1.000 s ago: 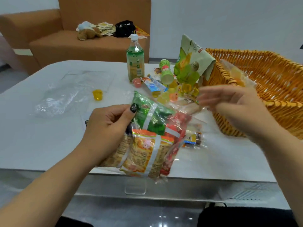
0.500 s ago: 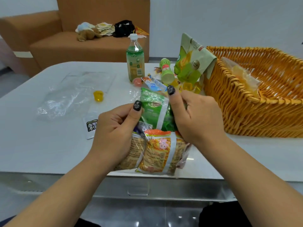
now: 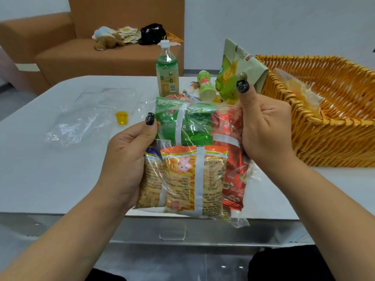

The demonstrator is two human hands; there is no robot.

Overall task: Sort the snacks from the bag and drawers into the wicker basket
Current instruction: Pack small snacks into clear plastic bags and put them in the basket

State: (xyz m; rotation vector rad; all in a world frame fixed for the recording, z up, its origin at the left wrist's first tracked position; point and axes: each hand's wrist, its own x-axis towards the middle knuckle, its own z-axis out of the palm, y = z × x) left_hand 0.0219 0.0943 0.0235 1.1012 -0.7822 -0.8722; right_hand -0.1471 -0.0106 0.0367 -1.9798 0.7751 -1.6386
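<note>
Both hands hold one clear bag [image 3: 239, 218] of snack packs at the centre of the frame, above the near edge of the white worktop [image 3: 50, 175]. Our left hand [image 3: 125, 157] grips the bag's left side, thumb laid against the green pack [image 3: 182, 122] and fingers curled behind. Our right hand [image 3: 263, 126] grips the right side, its thumb pointing up and its fingers wrapped round the red pack [image 3: 231, 159]. Inside the bag the green pack sits on top, the orange pack [image 3: 194, 179] below it, the red pack along the right, and another pack [image 3: 150, 179] lies at the left, partly behind our left hand.

To the right of the frame stands the wicker basket [image 3: 328, 142] on the worktop, with a pale clear-wrapped packet [image 3: 300, 92] inside it near its left wall. Leaning on the basket's left corner we see a green pouch [image 3: 237, 72]. Just left of it a small green cup [image 3: 206, 86] lies tilted, and further left a green bottle [image 3: 167, 72] stands upright. Small yellow items near the pouch are mostly hidden behind the bag.

At the left of the frame a crumpled clear plastic sheet [image 3: 81, 118] lies flat on the worktop, with a small yellow jelly cup [image 3: 122, 118] just beside its right edge. In the upper left a brown sofa [image 3: 81, 57] carries a plush toy [image 3: 107, 38], some papers [image 3: 129, 34] and a black item [image 3: 152, 33].
</note>
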